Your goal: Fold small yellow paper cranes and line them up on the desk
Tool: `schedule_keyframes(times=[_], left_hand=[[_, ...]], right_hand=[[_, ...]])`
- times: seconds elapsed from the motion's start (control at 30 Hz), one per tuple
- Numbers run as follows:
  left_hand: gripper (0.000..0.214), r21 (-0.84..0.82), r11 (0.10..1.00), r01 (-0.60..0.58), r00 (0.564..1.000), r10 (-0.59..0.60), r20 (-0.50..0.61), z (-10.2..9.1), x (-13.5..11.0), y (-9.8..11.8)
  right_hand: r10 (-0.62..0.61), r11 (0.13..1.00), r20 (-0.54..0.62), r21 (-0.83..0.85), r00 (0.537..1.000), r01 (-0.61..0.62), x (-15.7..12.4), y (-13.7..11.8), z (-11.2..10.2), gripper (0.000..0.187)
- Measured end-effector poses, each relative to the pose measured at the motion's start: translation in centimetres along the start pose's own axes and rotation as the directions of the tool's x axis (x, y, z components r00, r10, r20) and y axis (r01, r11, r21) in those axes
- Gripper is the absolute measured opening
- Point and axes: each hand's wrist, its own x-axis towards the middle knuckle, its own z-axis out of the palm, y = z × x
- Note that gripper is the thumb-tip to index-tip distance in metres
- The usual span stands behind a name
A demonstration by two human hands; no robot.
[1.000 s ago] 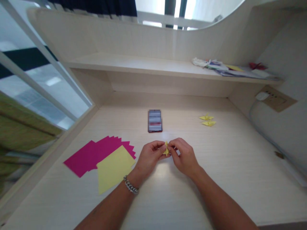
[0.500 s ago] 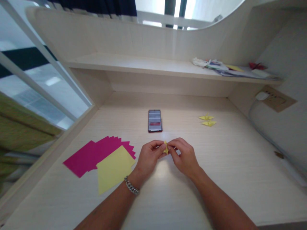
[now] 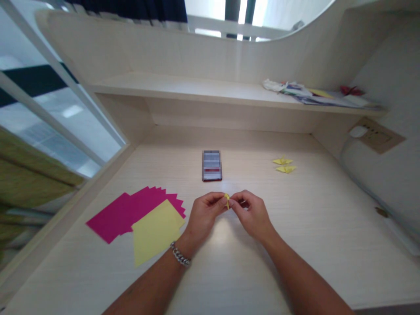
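Observation:
A small folded piece of yellow paper (image 3: 227, 201) is pinched between both hands just above the desk (image 3: 295, 245). My left hand (image 3: 205, 216), with a metal bracelet on its wrist, grips it from the left with thumb and fingers closed. My right hand (image 3: 252, 214) pinches it from the right. Most of the paper is hidden by the fingertips. A phone (image 3: 211, 165) lies flat just beyond the hands.
A fanned stack of magenta sheets (image 3: 121, 214) with a yellow sheet (image 3: 154, 231) on top lies at the left. Two small folded yellow paper figures (image 3: 284, 165) sit at the back right. The shelf above holds papers (image 3: 315, 97). A wall socket (image 3: 377, 134) is at the right.
The folded yellow paper shows less now; the fingers have closed further over it. Both hands stay in the same spot.

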Motion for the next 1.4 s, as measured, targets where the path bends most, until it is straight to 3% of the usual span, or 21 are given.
schedule_keyframes(times=[0.47,0.7,0.97,1.1,1.23,1.4], left_hand=[[0.019,0.154,0.988,-0.026,1.0,0.028,-0.01,0.4,-0.1,1.0],[0.017,0.192,0.977,-0.095,0.995,0.094,0.012,0.4,0.0,0.6],[0.022,0.168,0.98,-0.11,0.994,0.106,0.03,0.5,0.2,0.1],[0.022,0.209,0.971,-0.117,0.993,0.117,0.011,0.5,0.1,0.3],[0.02,0.173,0.982,-0.073,0.997,0.069,0.027,0.4,0.2,0.4],[0.019,0.145,0.989,-0.026,1.0,0.023,0.017,0.2,0.0,0.5]], right_hand=[[-0.026,0.999,0.02,-0.031,0.999,0.027,-0.1,0.1,-0.1,0.007],[-0.052,0.995,0.028,-0.084,0.998,0.054,-0.3,0.2,0.6,0.009],[0.031,0.999,-0.023,0.017,0.999,-0.03,-0.1,0.5,1.0,0.011],[0.066,0.995,0.018,0.071,0.998,-0.068,-0.1,0.4,1.1,0.013],[0.051,0.999,0.053,0.01,0.997,-0.052,-0.2,0.2,1.1,0.013],[0.019,0.999,0.008,0.033,1.0,-0.019,0.0,0.0,0.6,0.015]])
